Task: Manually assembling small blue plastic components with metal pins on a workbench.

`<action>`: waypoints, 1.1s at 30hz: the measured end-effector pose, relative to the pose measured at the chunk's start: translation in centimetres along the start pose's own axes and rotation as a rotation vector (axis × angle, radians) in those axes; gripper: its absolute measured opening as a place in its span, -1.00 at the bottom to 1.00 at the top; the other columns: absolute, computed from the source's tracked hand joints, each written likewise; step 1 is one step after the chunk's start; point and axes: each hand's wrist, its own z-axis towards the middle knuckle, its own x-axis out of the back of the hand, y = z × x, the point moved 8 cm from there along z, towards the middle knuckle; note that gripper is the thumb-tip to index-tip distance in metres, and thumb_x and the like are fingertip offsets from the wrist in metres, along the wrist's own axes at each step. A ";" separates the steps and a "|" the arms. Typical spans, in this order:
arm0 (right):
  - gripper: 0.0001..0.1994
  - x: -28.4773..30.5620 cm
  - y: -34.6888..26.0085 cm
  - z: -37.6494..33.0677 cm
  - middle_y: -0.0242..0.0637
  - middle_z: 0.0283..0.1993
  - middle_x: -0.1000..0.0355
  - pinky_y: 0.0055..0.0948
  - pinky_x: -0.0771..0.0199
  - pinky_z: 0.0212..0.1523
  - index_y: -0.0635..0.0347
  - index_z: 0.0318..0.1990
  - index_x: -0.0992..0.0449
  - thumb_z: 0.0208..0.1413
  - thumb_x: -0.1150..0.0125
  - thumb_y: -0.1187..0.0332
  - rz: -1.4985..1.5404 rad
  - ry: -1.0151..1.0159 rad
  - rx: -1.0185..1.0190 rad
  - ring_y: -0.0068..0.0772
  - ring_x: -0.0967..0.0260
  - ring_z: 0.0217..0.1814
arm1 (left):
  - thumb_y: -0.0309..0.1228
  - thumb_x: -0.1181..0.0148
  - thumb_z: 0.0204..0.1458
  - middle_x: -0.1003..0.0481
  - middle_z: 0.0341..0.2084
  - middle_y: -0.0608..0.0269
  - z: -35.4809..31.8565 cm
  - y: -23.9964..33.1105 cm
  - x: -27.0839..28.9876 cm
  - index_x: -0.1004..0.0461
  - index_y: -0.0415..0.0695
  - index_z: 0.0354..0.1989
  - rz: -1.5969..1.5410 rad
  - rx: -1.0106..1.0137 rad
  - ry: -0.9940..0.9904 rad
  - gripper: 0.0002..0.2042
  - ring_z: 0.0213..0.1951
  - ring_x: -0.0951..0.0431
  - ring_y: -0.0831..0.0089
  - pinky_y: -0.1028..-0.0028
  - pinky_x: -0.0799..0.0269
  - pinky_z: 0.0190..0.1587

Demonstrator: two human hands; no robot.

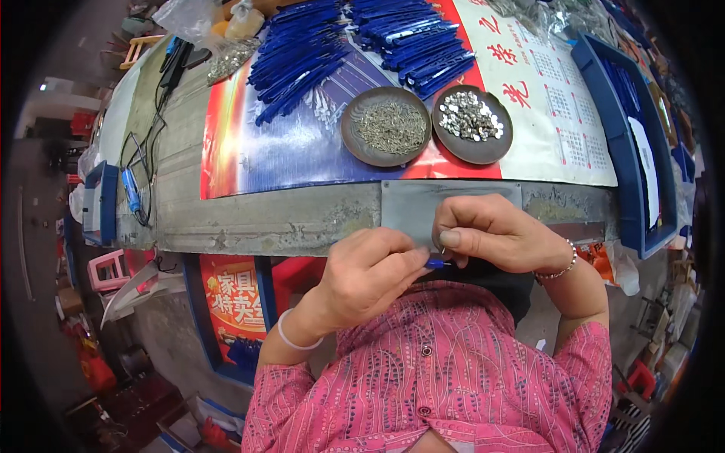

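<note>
Just in front of the table's near edge, my two hands meet. My left hand is closed around a blue plastic piece, and only its end shows past the fingertips. Thumb and forefinger of my right hand are pinched together right beside that end; a thin glint shows there, too small to name. Beyond my hands stand two round dark dishes. The left dish holds a heap of thin metal pins. Small round silvery discs fill much of the right dish.
Long blue plastic strips lie in two piles, a left pile and a right pile, on a printed poster. A blue crate stands at the right edge. Toward the left are a blue-handled tool with a cord and a bag of metal parts.
</note>
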 end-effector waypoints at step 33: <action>-0.80 -0.4 -0.4 2.0 -0.15 -0.53 -0.27 -0.32 -0.24 -0.42 0.29 -0.43 -0.32 0.14 -0.11 0.36 -0.367 -0.177 0.186 -0.15 -0.24 -0.48 | -0.49 -0.28 -0.23 -0.42 -0.46 0.17 -0.2 0.0 -0.6 -0.45 -0.26 -0.38 0.166 -0.198 -0.096 -0.78 -0.55 -0.43 0.38 0.46 -0.30 -0.54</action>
